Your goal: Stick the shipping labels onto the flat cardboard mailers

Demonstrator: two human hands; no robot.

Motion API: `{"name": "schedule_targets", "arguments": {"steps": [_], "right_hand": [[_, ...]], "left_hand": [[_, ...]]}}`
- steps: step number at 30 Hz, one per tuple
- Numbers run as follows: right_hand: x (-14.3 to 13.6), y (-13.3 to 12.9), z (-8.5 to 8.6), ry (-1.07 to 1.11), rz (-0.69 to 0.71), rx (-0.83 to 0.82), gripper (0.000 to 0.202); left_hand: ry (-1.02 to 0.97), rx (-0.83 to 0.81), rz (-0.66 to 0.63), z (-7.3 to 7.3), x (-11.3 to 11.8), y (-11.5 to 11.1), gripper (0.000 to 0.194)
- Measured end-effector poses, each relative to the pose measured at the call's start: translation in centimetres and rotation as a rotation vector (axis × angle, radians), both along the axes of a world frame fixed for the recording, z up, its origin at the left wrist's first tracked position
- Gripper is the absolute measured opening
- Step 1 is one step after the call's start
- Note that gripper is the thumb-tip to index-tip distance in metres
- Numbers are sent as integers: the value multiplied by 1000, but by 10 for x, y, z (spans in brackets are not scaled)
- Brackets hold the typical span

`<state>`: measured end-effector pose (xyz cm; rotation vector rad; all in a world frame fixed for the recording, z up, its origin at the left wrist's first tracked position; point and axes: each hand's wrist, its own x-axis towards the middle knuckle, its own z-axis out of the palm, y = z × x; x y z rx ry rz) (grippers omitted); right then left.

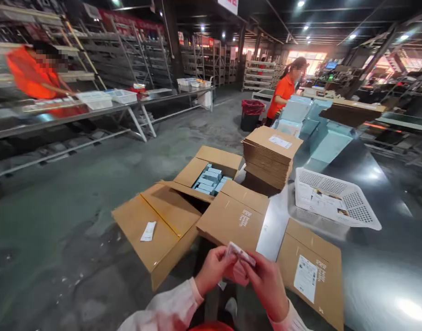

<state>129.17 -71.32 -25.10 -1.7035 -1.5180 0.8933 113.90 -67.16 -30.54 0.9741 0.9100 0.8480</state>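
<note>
Both hands meet in front of my body around a small pale pink packet [241, 253] with darker print along its edge; what exactly it is I cannot make out. My left hand [212, 269] pinches its left end between thumb and fingers. Its right end is gripped by my right hand [266, 280]. Just beyond them is an open carton flap [233, 218] with white print. Behind that, an open cardboard box [219, 158] contains several light blue small boxes [211, 177]. On the left lies a closed carton [162, 211] with a white label slip [148, 231].
A stack of flattened cartons [269, 156] stands on the metal table [379, 266], beside a white perforated basket [364, 209] holding printed sheets. A labelled flat carton [329, 285] lies at right. Two people in orange, one left [31, 73], one right [281, 94], stand farther off.
</note>
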Motion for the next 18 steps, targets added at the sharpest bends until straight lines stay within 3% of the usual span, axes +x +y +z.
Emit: {"name": "schedule_targets", "arguments": {"steps": [3, 5, 8, 10, 13, 16, 18], "right_hand": [[-10, 6, 10, -71, -22, -6, 29], [-20, 8, 16, -93, -46, 61, 26], [-27, 21, 22, -154, -75, 238, 22], [-22, 44, 20, -193, -93, 325, 23], [-6, 101, -2, -233, -217, 316, 29], [5, 157, -45, -305, -360, 165, 36], [5, 177, -75, -349, -413, 113, 42]], "left_hand": [[28, 63, 138, -7, -1, 2, 51], [-68, 73, 123, -12, -3, 6, 51], [-296, 1, -128, -23, -11, 12, 67], [-299, -45, -325, -36, -21, 12, 67], [-169, -142, -406, -68, -43, 9, 56], [-48, -225, -349, -101, -64, 5, 58], [-8, -253, -327, -116, -77, 2, 58]]}}
